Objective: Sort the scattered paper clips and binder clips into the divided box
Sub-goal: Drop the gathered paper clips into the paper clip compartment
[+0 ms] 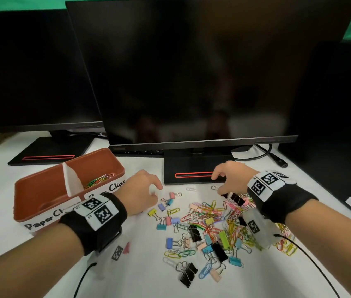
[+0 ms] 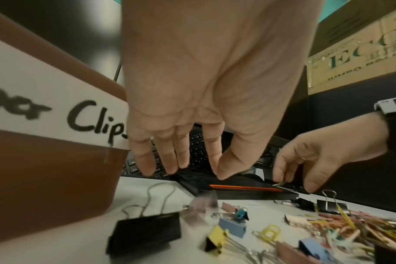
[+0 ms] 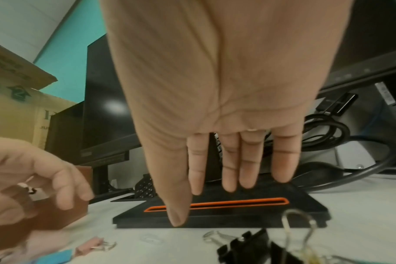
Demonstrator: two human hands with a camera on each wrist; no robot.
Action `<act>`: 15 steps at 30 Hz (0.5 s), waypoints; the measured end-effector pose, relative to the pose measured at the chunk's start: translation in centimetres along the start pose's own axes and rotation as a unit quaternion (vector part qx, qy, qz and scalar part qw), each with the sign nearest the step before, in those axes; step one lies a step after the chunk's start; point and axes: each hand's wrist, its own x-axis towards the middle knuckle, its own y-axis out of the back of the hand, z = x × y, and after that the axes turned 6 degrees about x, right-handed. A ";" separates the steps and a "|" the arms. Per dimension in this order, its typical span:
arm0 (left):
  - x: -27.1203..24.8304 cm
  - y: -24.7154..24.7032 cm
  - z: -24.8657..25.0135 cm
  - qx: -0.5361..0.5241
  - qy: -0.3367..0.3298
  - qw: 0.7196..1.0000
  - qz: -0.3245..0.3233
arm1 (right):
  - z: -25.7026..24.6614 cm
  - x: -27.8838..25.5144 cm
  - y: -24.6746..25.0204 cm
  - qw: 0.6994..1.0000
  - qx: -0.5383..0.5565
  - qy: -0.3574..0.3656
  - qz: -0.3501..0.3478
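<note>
A brown divided box with handwritten labels stands at the left. Colourful paper clips lie in its right compartment. A heap of paper clips and binder clips covers the white table's middle. My left hand hovers between box and heap, thumb and index tips touching. A blurred pink clip is just below them, and I cannot tell whether they hold it. My right hand hangs with straight fingers by a black binder clip.
A monitor's black stand base sits right behind both hands, with a keyboard beneath the screen. A second monitor is at the left, and a dark tower and cable at the right. A large black binder clip lies beside the box.
</note>
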 end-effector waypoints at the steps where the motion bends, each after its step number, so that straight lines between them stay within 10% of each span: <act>1: -0.2 -0.1 0.1 0.011 -0.012 1.000 0.005 | -0.5 -0.2 0.0 1.000 0.007 0.018 0.002; 15: -0.6 -3.4 4.7 0.028 -0.107 0.992 -0.068 | -4.3 0.5 -2.4 0.989 -0.034 0.027 -0.144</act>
